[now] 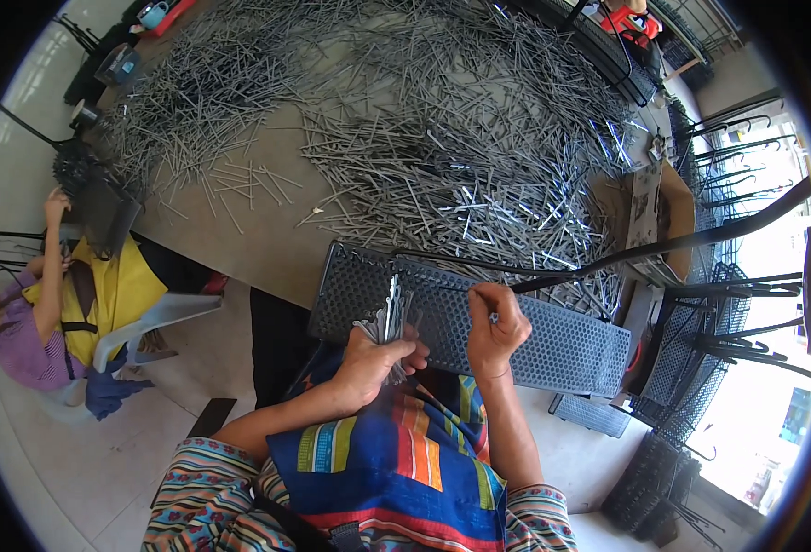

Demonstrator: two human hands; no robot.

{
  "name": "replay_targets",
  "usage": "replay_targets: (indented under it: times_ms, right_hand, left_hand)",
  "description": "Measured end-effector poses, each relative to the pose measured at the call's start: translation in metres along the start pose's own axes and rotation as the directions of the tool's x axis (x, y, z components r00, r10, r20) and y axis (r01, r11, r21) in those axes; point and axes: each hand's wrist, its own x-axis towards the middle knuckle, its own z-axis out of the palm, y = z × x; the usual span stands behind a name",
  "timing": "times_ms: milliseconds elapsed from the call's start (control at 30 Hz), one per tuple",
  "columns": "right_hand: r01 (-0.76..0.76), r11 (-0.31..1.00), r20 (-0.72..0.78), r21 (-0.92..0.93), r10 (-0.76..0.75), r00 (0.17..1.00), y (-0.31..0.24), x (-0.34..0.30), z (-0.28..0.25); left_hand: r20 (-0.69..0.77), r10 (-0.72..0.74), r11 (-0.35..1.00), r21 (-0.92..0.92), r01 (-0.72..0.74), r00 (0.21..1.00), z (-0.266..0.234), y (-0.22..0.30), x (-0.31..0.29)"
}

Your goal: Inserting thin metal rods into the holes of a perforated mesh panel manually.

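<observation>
My left hand (374,357) grips a bunch of short metal pins (390,311), held upright against the near edge of a dark perforated metal panel (552,336) that rests on my lap and the table edge. My right hand (497,331) lies on the panel, fingers curled and pinched on one pin at the mesh. A long black metal rod frame (608,260) runs from the panel's top edge off to the right.
A huge heap of loose metal pins (442,156) covers the table (249,239). A person in yellow and purple (56,313) sits on a white plastic chair at left. Stacked mesh panels and black wire frames (727,304) stand at right, with a cardboard box (672,216).
</observation>
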Motion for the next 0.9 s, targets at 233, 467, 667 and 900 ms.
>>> replay_targets:
  times_ms: [233, 467, 667, 900]
  right_hand:
    - [0.127, 0.992, 0.01, -0.023, -0.127, 0.992, -0.019, 0.008, 0.004]
    - [0.006, 1.0, 0.011, 0.021, -0.006, 1.0, -0.004, -0.003, 0.001]
    - [0.12, 0.992, 0.074, -0.042, -0.117, 0.99, -0.008, -0.002, 0.006]
    - [0.005, 0.998, -0.021, 0.066, -0.004, 1.0, -0.007, 0.0, -0.002]
  left_hand:
    - [-0.013, -0.042, 0.993, -0.115, 0.041, 0.999, -0.005, -0.006, 0.006]
    - [-0.037, -0.084, 0.99, -0.12, 0.079, 0.996, -0.001, 0.002, 0.006]
    - [-0.013, -0.094, 0.989, -0.115, 0.092, 0.995, -0.002, 0.004, 0.009]
    - [0.009, -0.086, 0.986, -0.142, 0.086, 0.996, -0.006, 0.001, 0.01]
